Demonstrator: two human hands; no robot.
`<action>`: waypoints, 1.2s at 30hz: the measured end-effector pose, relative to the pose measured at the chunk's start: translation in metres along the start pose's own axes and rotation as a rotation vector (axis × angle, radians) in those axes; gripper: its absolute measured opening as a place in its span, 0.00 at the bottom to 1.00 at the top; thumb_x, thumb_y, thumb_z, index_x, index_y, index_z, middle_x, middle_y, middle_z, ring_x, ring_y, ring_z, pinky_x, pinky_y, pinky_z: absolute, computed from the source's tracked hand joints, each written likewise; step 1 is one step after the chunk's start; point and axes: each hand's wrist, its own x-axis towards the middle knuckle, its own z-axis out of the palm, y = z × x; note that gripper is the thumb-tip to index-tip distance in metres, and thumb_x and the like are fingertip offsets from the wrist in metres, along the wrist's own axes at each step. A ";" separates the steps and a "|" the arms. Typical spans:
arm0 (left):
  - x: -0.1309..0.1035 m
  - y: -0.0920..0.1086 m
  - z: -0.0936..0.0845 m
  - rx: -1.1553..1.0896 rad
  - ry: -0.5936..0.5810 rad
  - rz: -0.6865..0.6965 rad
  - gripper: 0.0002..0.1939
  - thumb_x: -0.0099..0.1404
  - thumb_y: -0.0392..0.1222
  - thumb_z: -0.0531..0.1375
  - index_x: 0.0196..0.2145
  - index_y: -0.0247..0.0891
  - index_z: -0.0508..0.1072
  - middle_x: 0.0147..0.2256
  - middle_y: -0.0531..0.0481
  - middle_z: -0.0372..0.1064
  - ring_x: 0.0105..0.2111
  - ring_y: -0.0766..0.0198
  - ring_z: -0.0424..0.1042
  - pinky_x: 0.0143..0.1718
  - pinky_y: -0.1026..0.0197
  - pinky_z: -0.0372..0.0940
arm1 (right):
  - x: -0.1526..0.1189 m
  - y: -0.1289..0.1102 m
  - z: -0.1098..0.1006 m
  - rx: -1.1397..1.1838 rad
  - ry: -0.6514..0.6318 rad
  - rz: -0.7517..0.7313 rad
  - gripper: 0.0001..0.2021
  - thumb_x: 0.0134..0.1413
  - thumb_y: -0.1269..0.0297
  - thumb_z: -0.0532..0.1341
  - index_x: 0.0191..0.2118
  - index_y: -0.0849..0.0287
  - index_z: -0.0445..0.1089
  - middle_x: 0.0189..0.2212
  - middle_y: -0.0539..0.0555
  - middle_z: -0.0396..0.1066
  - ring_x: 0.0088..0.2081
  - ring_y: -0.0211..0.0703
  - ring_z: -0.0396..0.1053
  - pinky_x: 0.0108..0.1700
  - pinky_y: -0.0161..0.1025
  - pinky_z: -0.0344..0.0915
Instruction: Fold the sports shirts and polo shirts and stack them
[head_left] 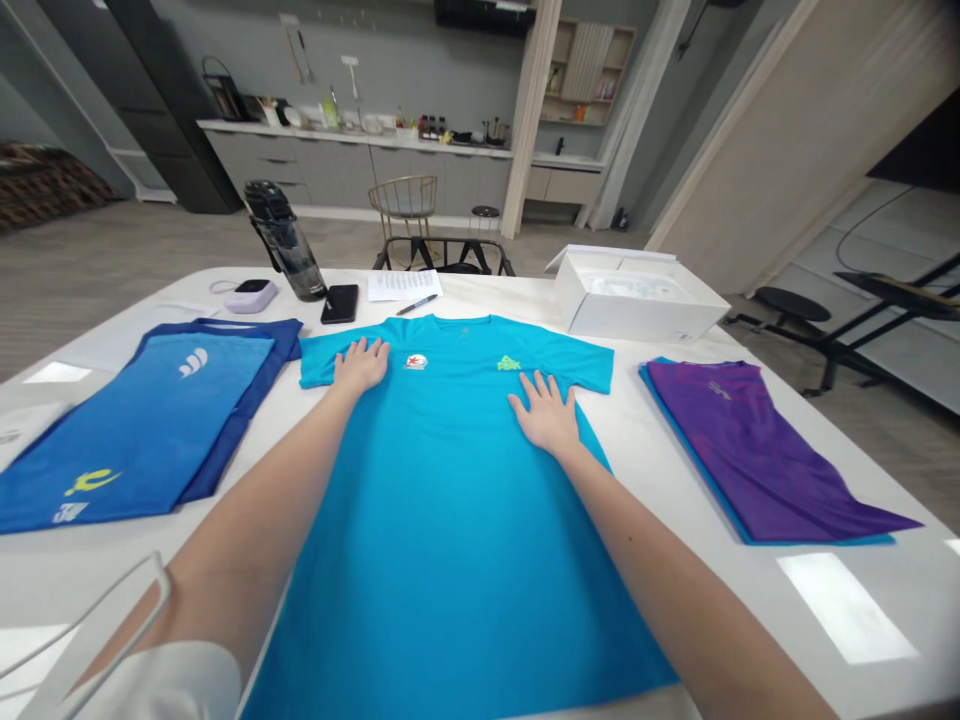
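Observation:
A turquoise T-shirt (457, 480) is spread on the white table, its collar at the far side and both sleeves out sideways. My left hand (363, 366) lies flat on it near the left sleeve, fingers apart. On the right side of the chest, just below the green logo, my right hand (549, 410) rests with spread fingers. Folded blue shirts (172, 400) lie on the left of the table. A folded purple shirt (750, 450) sits on a blue one at the right.
Beyond the shirt are a dark bottle (289, 245), a black phone (340, 304), a lilac device (251, 296), a paper (405, 285) and a pen (417, 304). An open white box (637, 305) stands back right. A white cable (161, 580) crosses my left forearm.

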 end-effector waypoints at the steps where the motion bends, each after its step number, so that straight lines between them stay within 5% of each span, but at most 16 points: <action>1: 0.005 -0.006 -0.001 0.011 0.010 0.009 0.37 0.72 0.61 0.33 0.72 0.44 0.51 0.73 0.47 0.36 0.72 0.47 0.38 0.69 0.36 0.36 | 0.000 0.000 0.000 0.000 0.005 0.000 0.35 0.68 0.39 0.36 0.74 0.47 0.44 0.74 0.53 0.39 0.73 0.58 0.36 0.69 0.67 0.32; 9: -0.003 -0.019 0.009 0.060 0.112 -0.089 0.39 0.70 0.65 0.37 0.72 0.44 0.49 0.73 0.43 0.35 0.72 0.42 0.36 0.66 0.27 0.33 | -0.001 -0.001 0.001 -0.013 0.031 -0.005 0.35 0.69 0.39 0.36 0.74 0.48 0.45 0.74 0.53 0.41 0.73 0.59 0.38 0.69 0.66 0.33; 14: -0.020 -0.010 0.008 0.113 0.164 -0.103 0.40 0.71 0.63 0.40 0.71 0.36 0.53 0.72 0.33 0.40 0.71 0.34 0.40 0.65 0.25 0.34 | -0.002 -0.001 0.001 0.001 0.041 0.003 0.35 0.69 0.39 0.36 0.74 0.48 0.46 0.74 0.54 0.41 0.73 0.59 0.38 0.69 0.66 0.33; 18: -0.028 0.040 0.011 0.166 0.291 0.270 0.33 0.75 0.52 0.42 0.71 0.32 0.52 0.71 0.32 0.45 0.71 0.42 0.44 0.68 0.34 0.38 | -0.001 0.000 0.000 0.021 0.043 0.002 0.34 0.69 0.39 0.38 0.73 0.48 0.47 0.73 0.54 0.42 0.73 0.59 0.38 0.69 0.66 0.33; 21: -0.024 0.097 0.018 0.084 0.197 0.564 0.30 0.74 0.48 0.48 0.69 0.33 0.56 0.67 0.33 0.54 0.67 0.47 0.55 0.66 0.46 0.51 | -0.002 -0.001 0.000 0.039 0.053 -0.001 0.34 0.69 0.40 0.39 0.73 0.48 0.48 0.73 0.54 0.42 0.73 0.59 0.38 0.69 0.66 0.33; 23: -0.015 0.131 0.023 0.010 0.119 0.638 0.25 0.73 0.45 0.51 0.65 0.37 0.63 0.61 0.37 0.65 0.60 0.51 0.66 0.60 0.53 0.61 | -0.004 -0.003 0.001 0.060 0.059 -0.002 0.33 0.69 0.40 0.40 0.73 0.48 0.49 0.73 0.55 0.43 0.72 0.59 0.38 0.68 0.65 0.32; 28: 0.031 0.181 0.031 -0.171 0.065 0.530 0.17 0.69 0.41 0.56 0.53 0.39 0.75 0.45 0.44 0.77 0.45 0.57 0.75 0.49 0.59 0.67 | 0.001 0.014 -0.005 0.158 0.184 -0.025 0.28 0.70 0.45 0.47 0.66 0.54 0.62 0.70 0.58 0.54 0.69 0.56 0.48 0.67 0.61 0.42; 32: 0.070 0.199 0.033 -0.251 0.057 0.400 0.15 0.68 0.42 0.57 0.49 0.39 0.77 0.44 0.45 0.78 0.42 0.58 0.76 0.46 0.61 0.68 | 0.033 0.073 -0.025 0.150 0.279 0.107 0.20 0.70 0.54 0.51 0.57 0.57 0.70 0.59 0.62 0.67 0.60 0.56 0.61 0.60 0.53 0.57; 36: 0.098 0.219 0.035 -0.244 -0.002 0.391 0.16 0.67 0.42 0.57 0.49 0.39 0.77 0.44 0.44 0.78 0.41 0.58 0.76 0.46 0.61 0.68 | 0.072 0.137 -0.043 0.053 0.185 0.295 0.20 0.68 0.58 0.53 0.58 0.63 0.69 0.55 0.67 0.69 0.56 0.59 0.65 0.54 0.48 0.63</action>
